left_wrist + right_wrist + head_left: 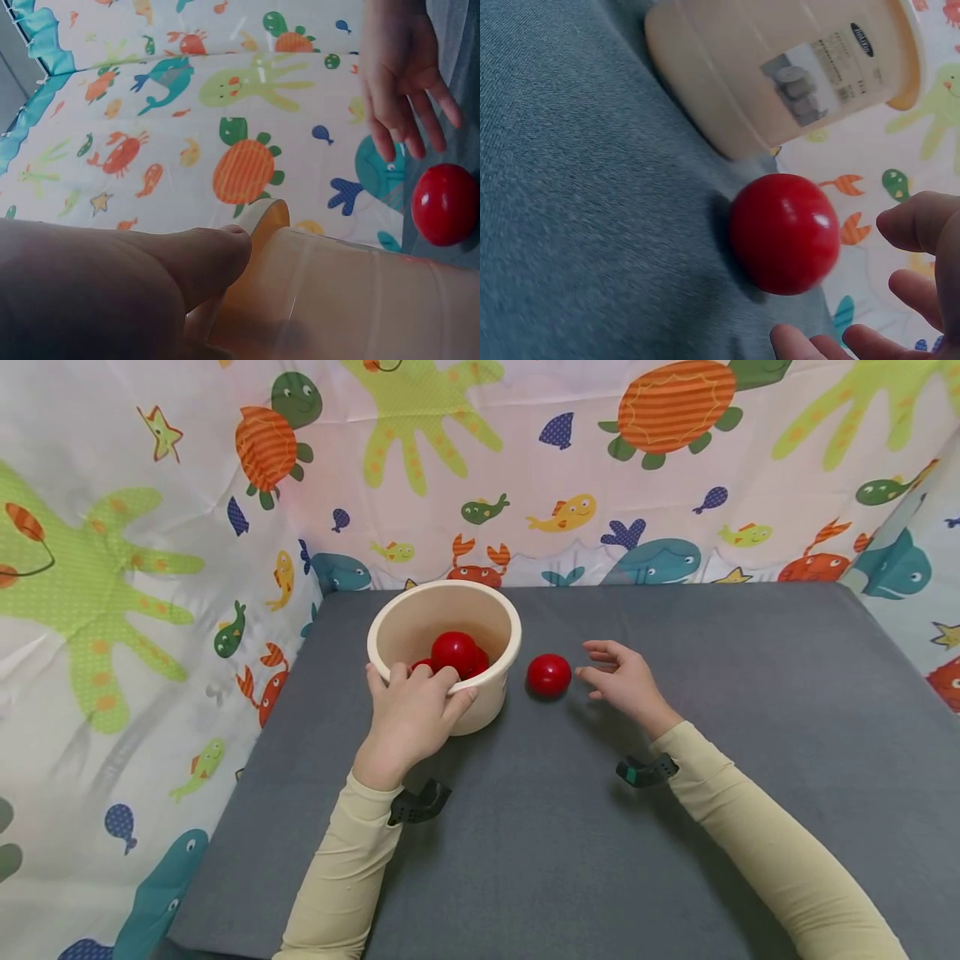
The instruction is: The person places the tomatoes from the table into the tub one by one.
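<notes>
Gripping upright bowl [491, 635] rim, left hand [411, 714], red ball [549, 675] beside right hand [624, 681]

The label [810, 71] on the bowl [780, 67] is too blurred to read.

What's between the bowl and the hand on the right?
One red ball lies on the grey mat between the bowl and the right hand, touching neither. The head view shows it best.

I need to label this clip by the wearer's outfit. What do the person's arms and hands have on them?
Both arms wear long, close-fitting pale yellow sleeves down to the wrists. The left hand and right hand are bare: no gloves or rings show. Under each wrist sits a dark strap mount, the right one with a teal accent.
</notes>
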The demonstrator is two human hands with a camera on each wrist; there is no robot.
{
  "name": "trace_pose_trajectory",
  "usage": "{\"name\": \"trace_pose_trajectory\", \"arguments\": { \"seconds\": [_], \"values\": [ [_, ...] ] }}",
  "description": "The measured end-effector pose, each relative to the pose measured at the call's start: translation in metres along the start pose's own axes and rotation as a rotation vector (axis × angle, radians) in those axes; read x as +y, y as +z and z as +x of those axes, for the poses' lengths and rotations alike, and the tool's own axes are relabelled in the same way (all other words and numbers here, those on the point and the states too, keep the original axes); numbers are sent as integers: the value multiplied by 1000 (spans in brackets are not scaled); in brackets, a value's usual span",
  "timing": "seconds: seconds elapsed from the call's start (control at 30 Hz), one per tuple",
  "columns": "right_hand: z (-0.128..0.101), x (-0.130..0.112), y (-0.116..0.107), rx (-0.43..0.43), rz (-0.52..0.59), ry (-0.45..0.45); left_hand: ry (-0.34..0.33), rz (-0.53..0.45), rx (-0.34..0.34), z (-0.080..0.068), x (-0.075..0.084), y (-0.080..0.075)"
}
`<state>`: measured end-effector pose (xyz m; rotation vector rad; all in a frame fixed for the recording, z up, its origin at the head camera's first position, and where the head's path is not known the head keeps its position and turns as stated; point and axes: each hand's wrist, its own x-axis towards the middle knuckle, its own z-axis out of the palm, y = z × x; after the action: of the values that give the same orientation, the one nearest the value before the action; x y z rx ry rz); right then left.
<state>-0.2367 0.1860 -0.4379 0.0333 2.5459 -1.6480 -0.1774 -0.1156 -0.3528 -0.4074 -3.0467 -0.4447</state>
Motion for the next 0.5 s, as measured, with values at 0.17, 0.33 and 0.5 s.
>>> {"name": "trace_pose_trajectory", "arguments": {
  "seconds": [0.17, 0.33, 0.5],
  "values": [
    [4, 6, 11, -11, 17, 18, -7, -2, -7, 0, 0, 0],
    [8, 6, 21, -9, 20, 22, -10, -5, -13, 0, 0, 0],
    [11, 1, 29, -1, 31, 25, -4, -6, -9, 1, -1, 0]
  ]
}}
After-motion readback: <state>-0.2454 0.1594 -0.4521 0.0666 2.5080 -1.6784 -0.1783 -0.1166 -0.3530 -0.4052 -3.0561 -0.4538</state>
